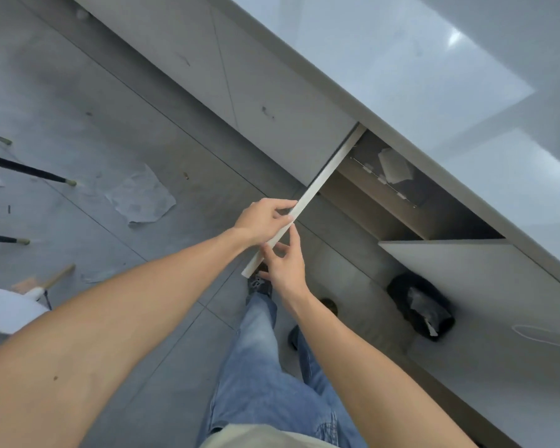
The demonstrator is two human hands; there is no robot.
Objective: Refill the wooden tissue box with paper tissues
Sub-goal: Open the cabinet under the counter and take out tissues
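Standing on grey tiled floor [78, 101] beside white table [385, 59]; both hands, left hand [262, 221] and right hand [285, 263], pinched closed on open cabinet door [317, 185] edge; crumpled paper [141, 198] lying on floor.

A: Both bare arms are stretched out ahead and angled inward, meeting near the middle of the view.

B: The left hand [262, 221] sits on top, wrist bent, fingers curled over and thumb pressed along the upper face of the thin white cabinet door edge [307, 195] it grips.

A: And the right hand [286, 265] is just below it, palm turned inward, index finger raised along that same edge, thumb and other fingers pinching from beneath.

B: The two hands are almost touching, left above right. Forearms bare to the elbow.

A: Below the arms, legs in blue jeans [272, 376], one knee forward.
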